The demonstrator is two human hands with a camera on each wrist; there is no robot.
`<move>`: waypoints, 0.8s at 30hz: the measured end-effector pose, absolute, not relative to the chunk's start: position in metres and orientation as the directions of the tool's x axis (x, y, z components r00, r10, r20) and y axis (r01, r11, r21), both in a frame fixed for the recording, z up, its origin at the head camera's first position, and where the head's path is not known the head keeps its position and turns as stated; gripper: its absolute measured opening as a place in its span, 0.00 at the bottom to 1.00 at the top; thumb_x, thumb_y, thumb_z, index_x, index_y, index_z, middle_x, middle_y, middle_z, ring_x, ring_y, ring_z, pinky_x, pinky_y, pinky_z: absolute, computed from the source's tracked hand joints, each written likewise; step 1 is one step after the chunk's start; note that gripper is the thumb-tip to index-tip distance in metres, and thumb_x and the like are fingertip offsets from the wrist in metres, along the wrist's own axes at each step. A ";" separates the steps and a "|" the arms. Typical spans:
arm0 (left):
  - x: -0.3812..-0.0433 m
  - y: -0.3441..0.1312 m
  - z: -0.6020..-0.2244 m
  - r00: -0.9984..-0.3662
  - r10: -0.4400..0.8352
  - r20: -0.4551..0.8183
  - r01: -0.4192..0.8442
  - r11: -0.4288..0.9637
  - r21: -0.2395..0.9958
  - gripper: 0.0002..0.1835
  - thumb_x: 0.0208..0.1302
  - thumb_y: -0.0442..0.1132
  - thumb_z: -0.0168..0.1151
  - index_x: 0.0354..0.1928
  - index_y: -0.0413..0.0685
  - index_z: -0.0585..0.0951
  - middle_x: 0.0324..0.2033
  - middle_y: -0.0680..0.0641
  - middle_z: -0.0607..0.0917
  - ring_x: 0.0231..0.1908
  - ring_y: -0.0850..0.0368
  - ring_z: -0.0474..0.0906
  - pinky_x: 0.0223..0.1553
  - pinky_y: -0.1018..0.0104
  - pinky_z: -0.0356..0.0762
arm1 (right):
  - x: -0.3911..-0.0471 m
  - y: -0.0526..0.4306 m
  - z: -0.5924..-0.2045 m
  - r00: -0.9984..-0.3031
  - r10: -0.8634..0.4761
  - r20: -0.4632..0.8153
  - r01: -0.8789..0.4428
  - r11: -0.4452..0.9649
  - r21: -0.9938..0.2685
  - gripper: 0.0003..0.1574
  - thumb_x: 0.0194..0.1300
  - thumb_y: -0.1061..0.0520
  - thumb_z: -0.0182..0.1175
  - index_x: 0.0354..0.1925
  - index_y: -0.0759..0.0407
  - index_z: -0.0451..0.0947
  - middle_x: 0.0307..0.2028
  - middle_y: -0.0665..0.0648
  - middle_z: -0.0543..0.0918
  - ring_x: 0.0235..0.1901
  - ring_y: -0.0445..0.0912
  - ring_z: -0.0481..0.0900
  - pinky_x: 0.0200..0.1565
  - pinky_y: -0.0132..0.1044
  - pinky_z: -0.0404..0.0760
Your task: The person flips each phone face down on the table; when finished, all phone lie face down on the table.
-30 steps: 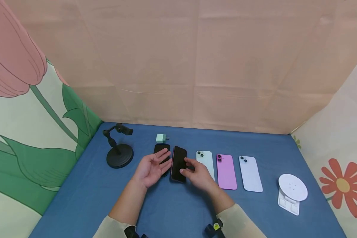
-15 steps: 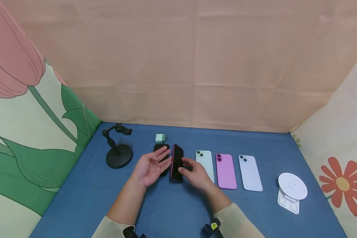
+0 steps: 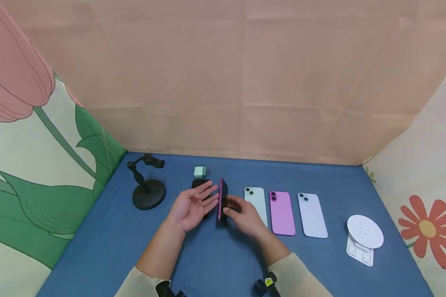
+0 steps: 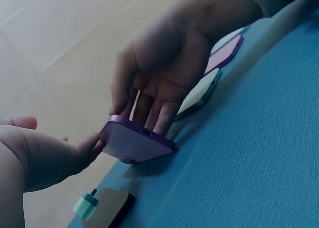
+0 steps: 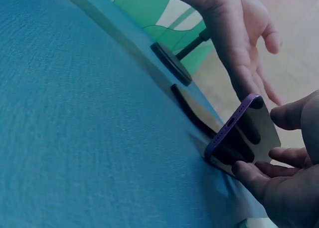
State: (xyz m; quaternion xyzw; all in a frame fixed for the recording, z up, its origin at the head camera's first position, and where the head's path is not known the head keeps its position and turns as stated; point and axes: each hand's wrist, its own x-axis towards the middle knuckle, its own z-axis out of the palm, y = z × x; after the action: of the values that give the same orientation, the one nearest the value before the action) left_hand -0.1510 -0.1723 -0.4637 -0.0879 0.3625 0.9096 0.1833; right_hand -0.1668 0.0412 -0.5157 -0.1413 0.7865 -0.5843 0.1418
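Observation:
A pink-purple smartphone [image 3: 220, 202] stands tilted steeply on a long edge, its dark screen turned to the right. My right hand [image 3: 248, 218] grips it from the screen side, thumb by the upper edge and bent fingers against the glass. From the left, my left hand [image 3: 188, 209], palm up and fingers extended, reaches the phone's raised edge with its fingertips. The left wrist view shows the phone's pale back and its bottom edge [image 4: 144, 131] with the charging port. Partly hidden behind my left hand lies a black phone [image 3: 200, 182].
A mint charger plug [image 3: 200, 172] lies behind the black phone. At left stands a black stand [image 3: 150, 194] with a round base. Right of my hands lie a pale green phone [image 3: 258, 202], a pink phone [image 3: 282, 213] and a white phone [image 3: 312, 215], then a white folding stand [image 3: 365, 232].
The phone between my hands has turned from nearly flat, screen up, to almost upright on its edge. My left fingertips have shifted slightly right with it; the other things stayed put.

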 end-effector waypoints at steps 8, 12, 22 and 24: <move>-0.153 -0.167 -0.466 -0.914 0.271 -0.303 -0.405 -0.665 0.627 0.32 0.74 0.31 0.37 0.80 0.44 0.59 0.79 0.40 0.58 0.79 0.39 0.52 0.77 0.49 0.53 | -0.172 0.045 -0.508 -0.925 -0.379 -0.040 -0.049 0.224 -0.973 0.34 0.74 0.52 0.61 0.72 0.64 0.71 0.67 0.61 0.78 0.64 0.56 0.79 0.64 0.56 0.76; -0.153 -0.164 -0.467 -0.912 0.270 -0.308 -0.408 -0.663 0.628 0.32 0.74 0.31 0.37 0.80 0.44 0.59 0.79 0.40 0.59 0.79 0.39 0.53 0.77 0.48 0.52 | -0.172 0.047 -0.502 -0.925 -0.379 -0.023 -0.069 0.227 -0.972 0.34 0.74 0.52 0.61 0.72 0.63 0.71 0.67 0.61 0.78 0.63 0.55 0.79 0.63 0.56 0.78; -0.154 -0.158 -0.470 -0.905 0.299 -0.304 -0.426 -0.663 0.615 0.32 0.75 0.33 0.37 0.80 0.45 0.60 0.81 0.41 0.56 0.79 0.41 0.53 0.77 0.47 0.53 | -0.172 0.050 -0.498 -0.934 -0.357 -0.006 -0.074 0.210 -0.975 0.31 0.74 0.55 0.61 0.70 0.62 0.73 0.65 0.58 0.80 0.61 0.53 0.81 0.62 0.56 0.78; -0.155 -0.157 -0.471 -0.905 0.305 -0.297 -0.425 -0.663 0.616 0.32 0.75 0.33 0.37 0.80 0.45 0.60 0.80 0.41 0.57 0.79 0.41 0.53 0.77 0.47 0.53 | -0.173 0.050 -0.498 -0.936 -0.351 -0.009 -0.067 0.203 -0.977 0.30 0.74 0.55 0.62 0.70 0.61 0.74 0.65 0.58 0.80 0.60 0.53 0.81 0.63 0.57 0.77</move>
State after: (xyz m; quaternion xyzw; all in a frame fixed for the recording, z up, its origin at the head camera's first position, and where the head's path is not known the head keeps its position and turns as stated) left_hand -0.1546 -0.1573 -0.4708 -0.0840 0.3580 0.9079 0.2012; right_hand -0.1727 0.0504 -0.4977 -0.1363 0.7669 -0.6164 0.1152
